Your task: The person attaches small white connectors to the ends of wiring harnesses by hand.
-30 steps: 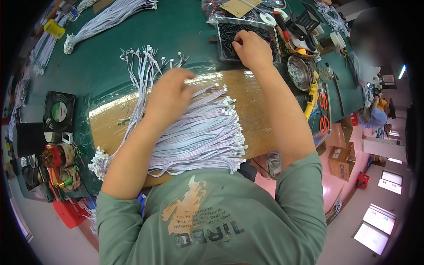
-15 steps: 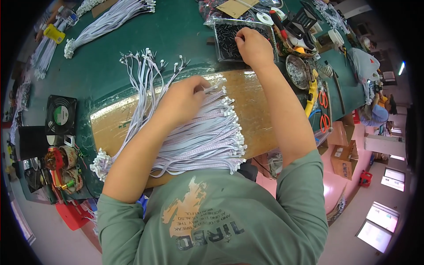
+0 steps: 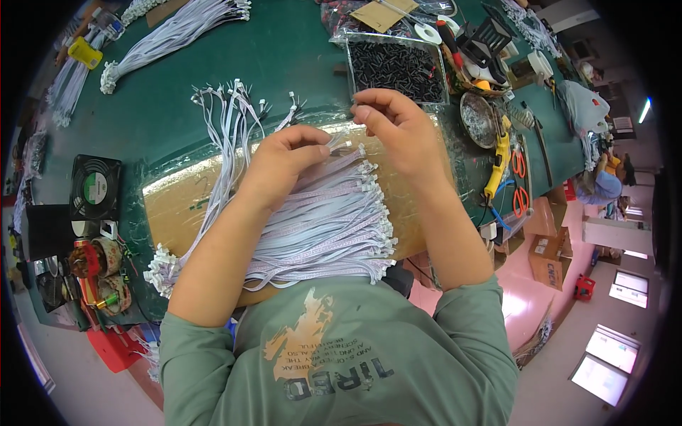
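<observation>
My left hand (image 3: 288, 160) rests on a fanned pile of thin white wire leads with small white connectors (image 3: 334, 227) and pinches the end of one lead near its thumb. My right hand (image 3: 394, 128) hovers just right of it, fingers pinched on a tiny dark piece that is too small to make out. Behind the right hand stands a clear tray of small black tube pieces (image 3: 394, 67). The leads lie on a tape-covered brown board (image 3: 177, 202) on the green mat.
More white leads (image 3: 224, 117) spread left of the board, and a tied bundle (image 3: 170, 32) lies at the back. A black fan (image 3: 94, 188) and tape rolls (image 3: 96, 259) sit at the left. Pliers, a round metal dish (image 3: 477, 117) and scissors crowd the right.
My right hand came back from the black-piece tray toward me, meeting the left hand. My left hand shifted right along the pile and took hold of one lead's end.
</observation>
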A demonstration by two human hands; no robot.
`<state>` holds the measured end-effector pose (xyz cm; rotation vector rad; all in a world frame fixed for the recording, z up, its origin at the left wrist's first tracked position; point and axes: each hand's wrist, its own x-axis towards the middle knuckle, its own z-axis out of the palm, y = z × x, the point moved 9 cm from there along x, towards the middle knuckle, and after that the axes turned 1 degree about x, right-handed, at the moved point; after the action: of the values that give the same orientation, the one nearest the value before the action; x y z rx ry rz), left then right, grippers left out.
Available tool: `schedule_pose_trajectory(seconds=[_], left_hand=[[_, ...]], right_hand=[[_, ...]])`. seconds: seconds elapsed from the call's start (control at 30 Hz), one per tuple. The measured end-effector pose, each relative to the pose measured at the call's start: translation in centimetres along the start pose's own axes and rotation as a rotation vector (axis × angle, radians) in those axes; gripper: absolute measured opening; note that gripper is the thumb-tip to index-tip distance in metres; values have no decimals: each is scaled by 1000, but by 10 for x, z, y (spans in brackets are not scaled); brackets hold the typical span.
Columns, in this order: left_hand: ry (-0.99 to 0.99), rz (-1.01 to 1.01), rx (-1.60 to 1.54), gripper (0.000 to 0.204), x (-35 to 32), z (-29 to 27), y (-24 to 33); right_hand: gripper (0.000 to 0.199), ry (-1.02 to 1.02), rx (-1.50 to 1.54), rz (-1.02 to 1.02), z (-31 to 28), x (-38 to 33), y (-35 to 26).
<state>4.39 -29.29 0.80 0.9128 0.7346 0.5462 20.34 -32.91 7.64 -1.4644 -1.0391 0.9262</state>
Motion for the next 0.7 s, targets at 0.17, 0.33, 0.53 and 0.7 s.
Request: schedule_pose_trajectory(seconds=[0.17,0.33,0.53,0.7], left_hand=[[-6,0,43,15,2,-1,0],[32,80,179,13,2,-3,2],[118,175,415,17,2,-9,3],[55,250,469,17,-1,1,7]], right_hand=[[19,18,0,-97,8,-15,-2],[17,-21,-528,-435,23,-25,-32],[13,-16,-691,-686,34,-33,-42],[14,-66,-616,-406,29,-22,-27]])
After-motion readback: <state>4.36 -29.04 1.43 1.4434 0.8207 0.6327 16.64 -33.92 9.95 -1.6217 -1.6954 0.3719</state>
